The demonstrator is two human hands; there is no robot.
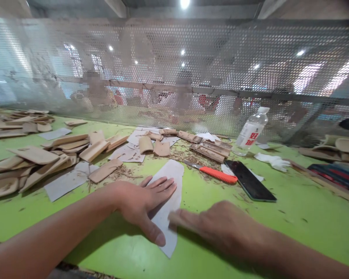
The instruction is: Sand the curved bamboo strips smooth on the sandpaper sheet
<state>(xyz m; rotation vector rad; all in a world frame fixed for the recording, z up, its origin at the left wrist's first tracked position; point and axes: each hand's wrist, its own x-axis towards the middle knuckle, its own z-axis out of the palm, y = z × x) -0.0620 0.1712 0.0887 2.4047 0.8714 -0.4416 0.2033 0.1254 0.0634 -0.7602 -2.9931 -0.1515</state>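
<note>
Two bare hands at a smooth, lime-green counter [296, 205]. A pale, elongated paper sheet [173, 203], tapering to a blunt point at its near end, lies flat at the centre, beneath the left hand [142, 199]; that hand's fingers are released, extended and spread across the matte surface. The right hand [221, 228] sits at the sheet's right edge, its fingers blurred by motion — whether they grasp something cannot be told. To the left are heaped wooden pieces [35, 155], smooth, tan and mostly curved like split tubes, with a white sheet [66, 180] at the heap's right. Beyond the central paper, rough, bark-like slats [208, 151] lie among brittle brown shavings [177, 154]. Right of the paper lie a knife [218, 175] with a ridged orange handle and a flat metal blade, then a glossy black phone [250, 181] — rectangular, slim-edged. A clear plastic bottle [251, 133] with a white-and-red label stands farther off, beside a soft, crumpled white cloth [273, 161]. A perforated screen [151, 58], its holes small and regular, spans the far side.
</note>
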